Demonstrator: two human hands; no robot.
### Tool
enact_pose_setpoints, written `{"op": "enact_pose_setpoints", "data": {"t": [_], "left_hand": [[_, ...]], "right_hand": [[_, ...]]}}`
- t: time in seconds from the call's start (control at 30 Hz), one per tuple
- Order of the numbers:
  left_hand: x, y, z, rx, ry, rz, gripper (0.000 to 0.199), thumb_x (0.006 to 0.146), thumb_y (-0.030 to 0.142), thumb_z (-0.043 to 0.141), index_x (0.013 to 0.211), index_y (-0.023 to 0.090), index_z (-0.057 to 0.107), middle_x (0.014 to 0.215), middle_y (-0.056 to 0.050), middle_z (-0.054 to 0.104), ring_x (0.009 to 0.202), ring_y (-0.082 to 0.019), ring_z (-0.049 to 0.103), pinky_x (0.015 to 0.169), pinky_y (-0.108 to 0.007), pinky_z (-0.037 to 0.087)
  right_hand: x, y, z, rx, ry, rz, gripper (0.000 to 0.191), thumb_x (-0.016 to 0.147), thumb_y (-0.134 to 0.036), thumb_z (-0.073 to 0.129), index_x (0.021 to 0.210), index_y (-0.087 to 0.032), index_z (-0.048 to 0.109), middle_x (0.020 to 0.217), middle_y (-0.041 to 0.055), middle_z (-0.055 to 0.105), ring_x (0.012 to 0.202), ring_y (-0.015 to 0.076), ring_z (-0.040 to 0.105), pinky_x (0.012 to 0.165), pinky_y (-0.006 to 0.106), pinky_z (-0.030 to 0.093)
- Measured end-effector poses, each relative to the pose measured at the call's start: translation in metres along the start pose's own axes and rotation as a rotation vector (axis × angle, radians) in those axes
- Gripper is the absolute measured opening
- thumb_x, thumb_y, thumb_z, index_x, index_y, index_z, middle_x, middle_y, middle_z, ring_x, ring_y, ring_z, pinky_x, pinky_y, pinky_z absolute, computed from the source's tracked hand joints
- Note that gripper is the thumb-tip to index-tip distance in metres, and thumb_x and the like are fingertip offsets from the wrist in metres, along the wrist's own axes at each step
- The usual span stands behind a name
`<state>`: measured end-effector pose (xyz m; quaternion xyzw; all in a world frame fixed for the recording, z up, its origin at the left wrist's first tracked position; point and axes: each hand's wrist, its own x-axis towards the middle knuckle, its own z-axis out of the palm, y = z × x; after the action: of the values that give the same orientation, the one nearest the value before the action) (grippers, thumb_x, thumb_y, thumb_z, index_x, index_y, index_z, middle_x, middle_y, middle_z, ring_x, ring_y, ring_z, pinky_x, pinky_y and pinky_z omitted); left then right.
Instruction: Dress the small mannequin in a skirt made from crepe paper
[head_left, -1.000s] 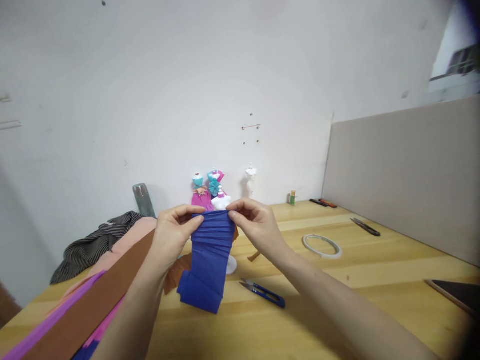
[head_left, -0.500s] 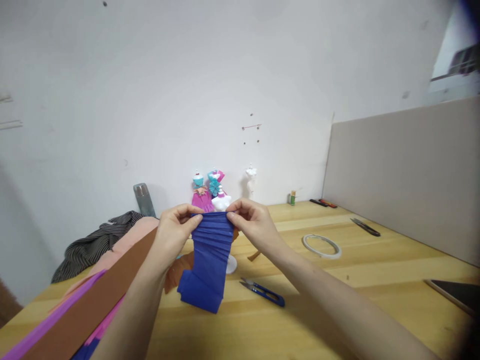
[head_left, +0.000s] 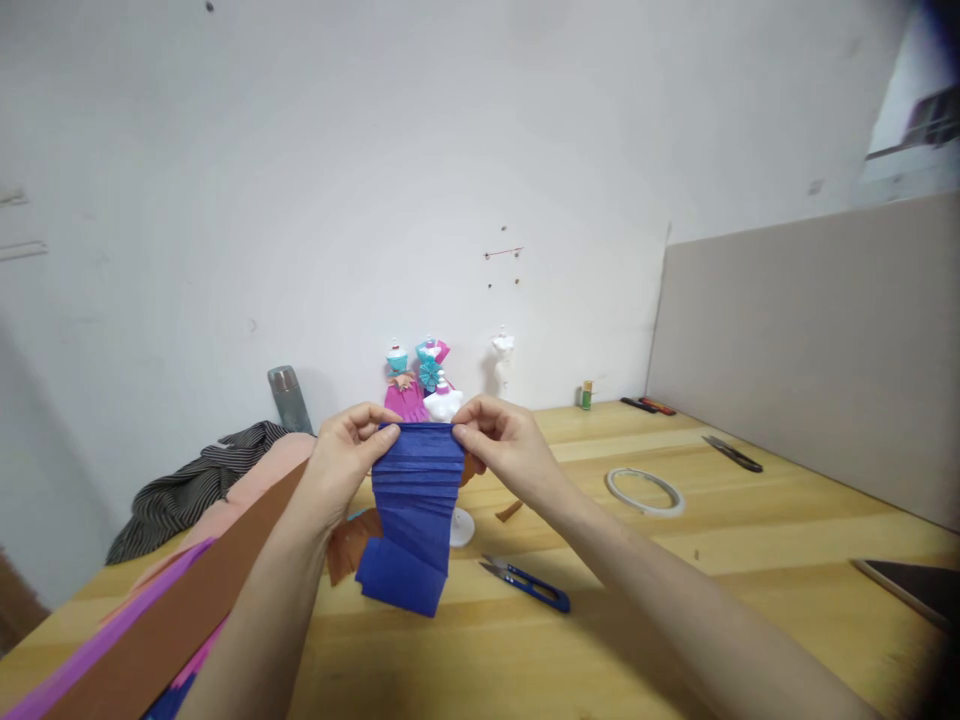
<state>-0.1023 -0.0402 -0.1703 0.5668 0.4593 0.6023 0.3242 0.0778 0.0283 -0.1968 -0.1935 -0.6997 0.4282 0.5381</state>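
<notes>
Holds a blue strip (head_left: 412, 520) upright above the near middle of the wooden table (head_left: 787, 540), top edge drawn straight between two pinches. Hangs in narrow crosswise pleats at the top, flatter below, bottom end turned toward the left. At the top left corner, pinches with thumb and forefinger of the left hand (head_left: 341, 465), other fingers loosely curled. At the top right corner, pinches the same way with the right hand (head_left: 510, 440).

Just behind the strip, partly hidden, brown paper (head_left: 346, 552) and a round white base (head_left: 463, 527). Just right of it, flat on the wood, blue-handled snips (head_left: 536, 588); a bit farther, a brown scrap (head_left: 510, 511).

Well to the right, a white ring (head_left: 610, 490); beyond, dark scissors (head_left: 733, 454). On the far side, a small green spool (head_left: 586, 397) and two pens (head_left: 648, 405). Far middle, against the wall (head_left: 360, 170), two dressed dummies (head_left: 406, 403), a white dummy (head_left: 444, 404) in front, and a bare dummy (head_left: 502, 360) apart on the right.

To the left, beside the left forearm, a long brown strip (head_left: 180, 600) over purple and pink ones; farther, a striped cloth (head_left: 202, 485) and a bottle (head_left: 290, 400).
</notes>
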Motion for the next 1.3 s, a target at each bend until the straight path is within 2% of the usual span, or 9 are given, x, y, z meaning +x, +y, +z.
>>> {"op": "enact_pose_setpoints", "data": {"t": [0.23,0.4,0.63,0.87,1.07,1.17,1.3], "left_hand": [[0.0018,-0.0049,-0.0058,-0.165,-0.050,-0.067,0.028,0.064,0.030,0.082,0.083,0.015,0.068,0.065,-0.001,0.068,0.056,-0.010,0.061,0.055,-0.019,0.046],[0.0019,-0.0031,-0.0070,-0.232,-0.038,-0.092,0.029,0.062,0.027,0.084,0.084,0.014,0.071,0.065,-0.002,0.070,0.057,-0.010,0.062,0.057,-0.019,0.048],[0.0027,-0.0035,-0.0076,-0.255,-0.032,-0.094,0.029,0.060,0.024,0.085,0.084,0.013,0.073,0.068,-0.004,0.072,0.059,-0.011,0.064,0.058,-0.019,0.050],[0.0010,-0.0002,-0.0085,-0.254,-0.043,-0.105,0.028,0.059,0.024,0.085,0.082,0.013,0.075,0.069,-0.005,0.072,0.061,-0.012,0.064,0.060,-0.021,0.050],[-0.0018,0.0008,-0.0065,-0.230,-0.040,-0.083,0.032,0.062,0.039,0.083,0.075,0.011,0.074,0.062,-0.005,0.069,0.058,-0.013,0.062,0.058,-0.022,0.049],[0.0001,-0.0027,-0.0047,-0.159,-0.002,-0.039,0.025,0.062,0.032,0.084,0.071,0.012,0.072,0.064,-0.003,0.070,0.059,-0.011,0.062,0.059,-0.021,0.049],[0.0024,-0.0066,-0.0044,-0.119,-0.010,-0.020,0.024,0.063,0.027,0.083,0.079,0.013,0.072,0.068,-0.004,0.072,0.062,-0.013,0.064,0.060,-0.023,0.049]], "right_hand": [[-0.0018,-0.0035,-0.0005,0.056,-0.035,0.016,0.009,0.077,-0.027,0.058,0.076,-0.020,0.052,0.048,-0.0064,0.056,0.041,0.0105,0.056,0.043,0.021,0.043],[-0.0007,-0.0034,-0.0017,0.183,-0.099,0.078,0.016,0.075,-0.032,0.062,0.079,-0.020,0.052,0.043,-0.0077,0.056,0.036,0.0091,0.053,0.040,0.018,0.040],[0.0031,0.0037,-0.0047,0.356,-0.111,0.111,0.017,0.068,-0.028,0.069,0.076,-0.018,0.058,0.041,-0.0066,0.057,0.035,0.0075,0.049,0.040,0.018,0.039],[0.0032,-0.0007,-0.0069,0.359,-0.086,0.090,0.008,0.064,-0.022,0.063,0.070,-0.017,0.062,0.038,-0.0058,0.053,0.035,0.0079,0.045,0.040,0.020,0.031],[0.0022,0.0010,-0.0063,0.280,-0.058,0.044,0.022,0.071,-0.035,0.069,0.064,-0.017,0.059,0.039,-0.0052,0.051,0.034,0.0069,0.043,0.038,0.020,0.028],[0.0020,0.0012,-0.0040,0.240,-0.042,0.068,0.024,0.067,-0.035,0.073,0.064,-0.017,0.058,0.042,-0.0053,0.053,0.035,0.0062,0.043,0.037,0.019,0.029],[0.0023,-0.0009,-0.0023,0.236,-0.012,0.072,0.022,0.063,-0.030,0.075,0.069,-0.017,0.058,0.047,-0.0063,0.054,0.036,0.0053,0.044,0.036,0.018,0.029]]}}
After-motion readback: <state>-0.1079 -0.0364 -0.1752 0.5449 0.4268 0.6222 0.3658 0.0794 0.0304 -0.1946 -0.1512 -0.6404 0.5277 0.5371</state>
